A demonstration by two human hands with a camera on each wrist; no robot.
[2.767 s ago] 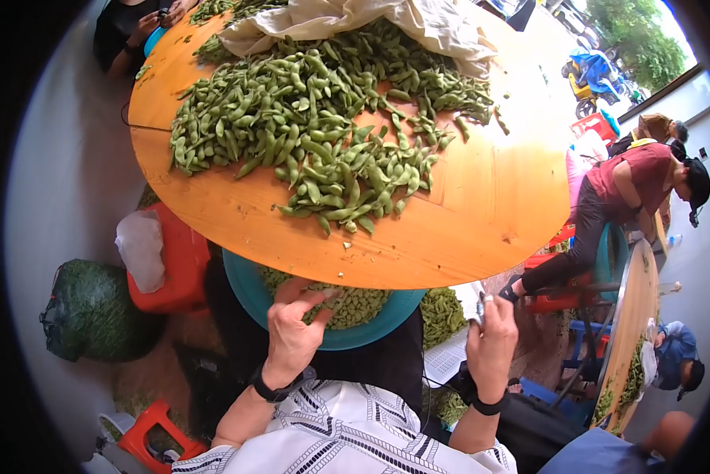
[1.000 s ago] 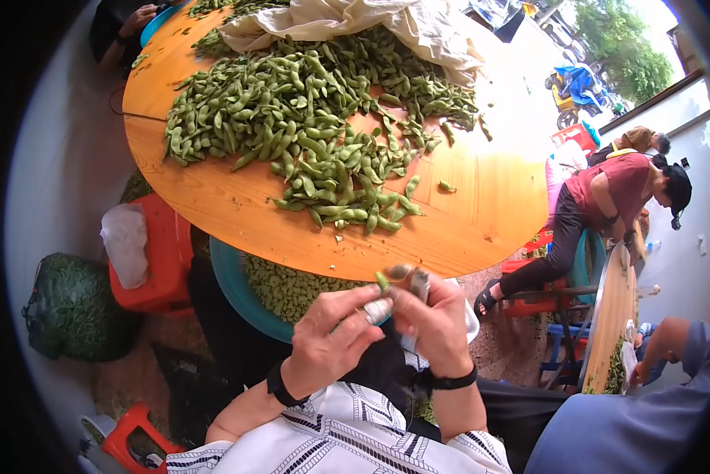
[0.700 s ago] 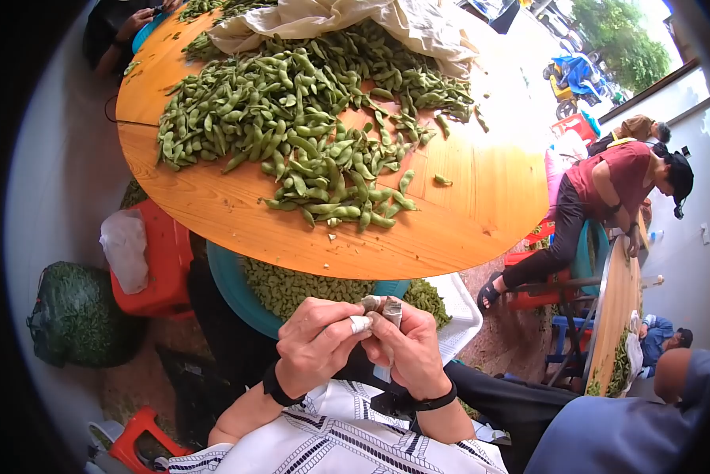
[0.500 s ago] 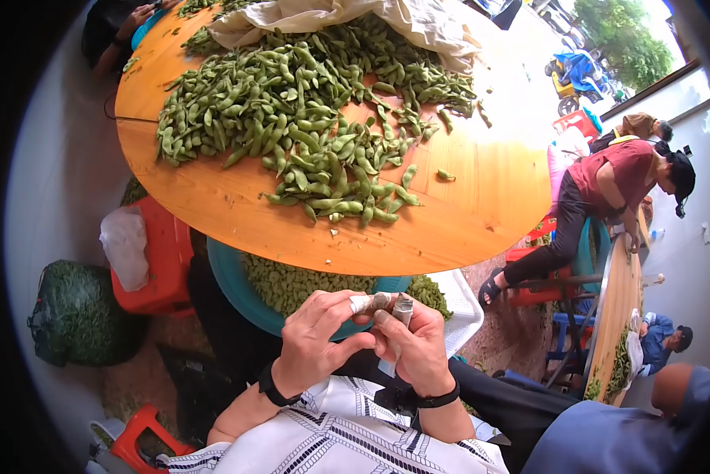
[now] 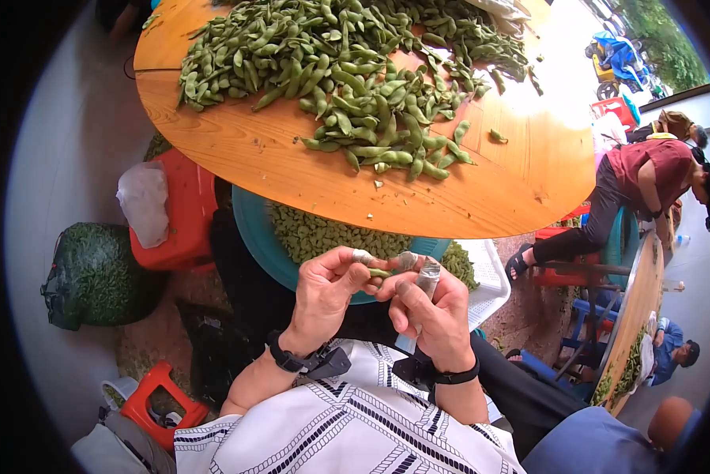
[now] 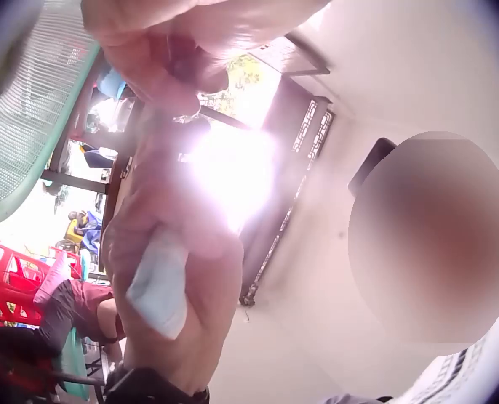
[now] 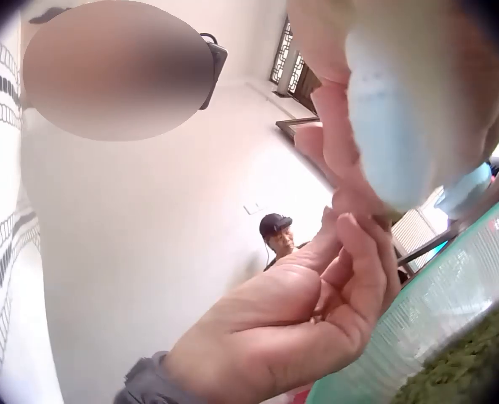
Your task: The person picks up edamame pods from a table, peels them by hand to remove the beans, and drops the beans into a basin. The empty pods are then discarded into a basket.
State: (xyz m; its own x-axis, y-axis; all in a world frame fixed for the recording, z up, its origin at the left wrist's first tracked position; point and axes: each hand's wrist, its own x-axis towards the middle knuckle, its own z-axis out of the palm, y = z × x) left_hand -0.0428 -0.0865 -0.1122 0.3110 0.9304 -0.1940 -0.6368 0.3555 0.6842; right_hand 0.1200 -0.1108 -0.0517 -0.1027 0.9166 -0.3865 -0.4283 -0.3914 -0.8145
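Observation:
Both hands meet over the near side of a teal basin [image 5: 258, 249] heaped with shelled green beans [image 5: 323, 237]. A slim green soybean pod [image 5: 378, 272] lies between their fingertips. My left hand [image 5: 319, 296] pinches its left end between thumb and a taped finger. At the other end, my right hand [image 5: 442, 312] pinches it; grey tape wraps its fingers. A pale blue strip [image 6: 159, 286] shows against the right palm in the left wrist view; I cannot tell what it is. In the right wrist view, the left hand [image 7: 291, 324] reaches up to the right fingers.
Unshelled pods [image 5: 371, 110] are piled on the round wooden table [image 5: 291, 178], whose edge overhangs the basin. A white basket [image 5: 489, 276] with green pieces stands at right. Red stools [image 5: 173, 213] and a full dark net bag [image 5: 94, 276] stand left. Other people sit around.
My left hand has risen from the beans in the basin, and my right hand has come in from the right to meet it. A green pod now shows between them.

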